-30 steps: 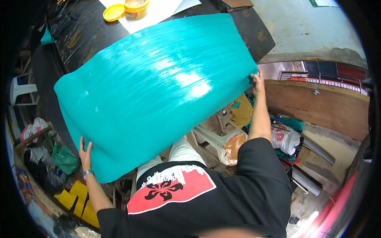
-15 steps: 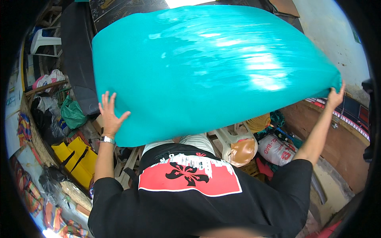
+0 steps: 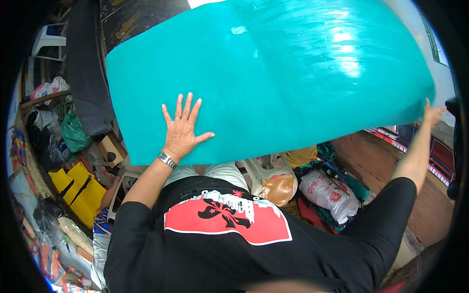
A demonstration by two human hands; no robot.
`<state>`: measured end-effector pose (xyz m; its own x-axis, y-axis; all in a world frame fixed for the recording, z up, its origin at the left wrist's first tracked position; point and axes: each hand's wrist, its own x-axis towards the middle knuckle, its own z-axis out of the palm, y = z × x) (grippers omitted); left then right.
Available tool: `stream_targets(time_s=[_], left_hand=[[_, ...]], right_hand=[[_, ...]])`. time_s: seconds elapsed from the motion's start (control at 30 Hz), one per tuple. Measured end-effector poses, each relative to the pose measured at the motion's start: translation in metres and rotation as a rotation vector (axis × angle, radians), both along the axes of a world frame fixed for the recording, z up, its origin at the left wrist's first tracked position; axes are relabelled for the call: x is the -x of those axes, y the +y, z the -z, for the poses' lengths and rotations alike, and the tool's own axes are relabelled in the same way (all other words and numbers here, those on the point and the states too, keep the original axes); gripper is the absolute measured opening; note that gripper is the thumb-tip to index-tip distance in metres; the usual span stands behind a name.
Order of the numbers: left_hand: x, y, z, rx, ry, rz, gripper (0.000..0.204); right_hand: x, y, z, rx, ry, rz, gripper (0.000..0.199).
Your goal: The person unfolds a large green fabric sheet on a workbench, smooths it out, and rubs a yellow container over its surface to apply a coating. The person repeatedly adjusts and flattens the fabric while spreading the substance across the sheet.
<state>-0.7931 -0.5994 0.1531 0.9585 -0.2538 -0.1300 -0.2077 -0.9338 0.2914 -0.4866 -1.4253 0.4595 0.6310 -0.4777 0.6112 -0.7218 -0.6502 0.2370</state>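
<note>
A large, glossy teal sheet (image 3: 205, 73) stretches across in front of me, bulging up toward the right. Near its front left part my left hand (image 3: 181, 129) lies flat on the surface with fingers spread, a metal watch on the wrist. At the far right my right hand (image 3: 432, 115) pinches the sheet's corner and holds it out; motion softens this hand a little. The left end of the sheet lies flat over a dark tabletop (image 3: 141, 22), most of which it covers.
Black material (image 3: 88, 63) hangs left of the table. Farther left are a white plastic chair (image 3: 49, 41), a green bag (image 3: 75, 132) and a yellow bag (image 3: 78, 188). Another person's arm (image 3: 110, 194) shows at lower left. A stool (image 3: 276, 188) and a white sack (image 3: 330, 195) stand close by.
My left hand has moved right from the sheet's left edge and now presses flat on it. My right hand has pulled the corner farther right, and the left part lies flatter.
</note>
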Motion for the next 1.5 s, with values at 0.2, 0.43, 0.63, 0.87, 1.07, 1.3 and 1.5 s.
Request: stream_targets(time_s=[0.2, 0.43, 0.63, 0.87, 1.07, 1.3, 1.5], left_hand=[[-0.013, -0.022, -0.002, 0.028, -0.017, -0.014, 0.105], [-0.039, -0.066, 0.001, -0.058, -0.058, 0.021, 0.096], [-0.061, 0.005, 0.008, 0.052, -0.088, 0.016, 0.086], [-0.105, 0.145, 0.023, -0.087, -0.207, -0.403, 0.087], [-0.141, 0.182, 0.022, -0.038, -0.214, -0.571, 0.096], [-0.150, 0.185, 0.026, -0.029, -0.260, -0.600, 0.098], [-0.151, 0.185, 0.024, 0.002, -0.264, -0.590, 0.098]], right_hand=[[0.106, 0.301, 0.204, -0.673, -0.089, -0.940, 0.093], [0.267, 0.595, 0.302, -0.985, 0.386, -1.384, 0.071], [0.267, 0.603, 0.303, -0.863, 0.369, -1.341, 0.068], [0.198, 0.622, 0.254, -1.004, 0.305, -1.280, 0.047], [-0.011, 0.675, 0.236, -1.234, 0.255, -1.148, 0.046], [-0.172, 0.734, 0.286, -0.839, 0.420, -0.814, 0.081], [-0.216, 0.737, 0.314, -0.890, 0.439, -0.809, 0.090]])
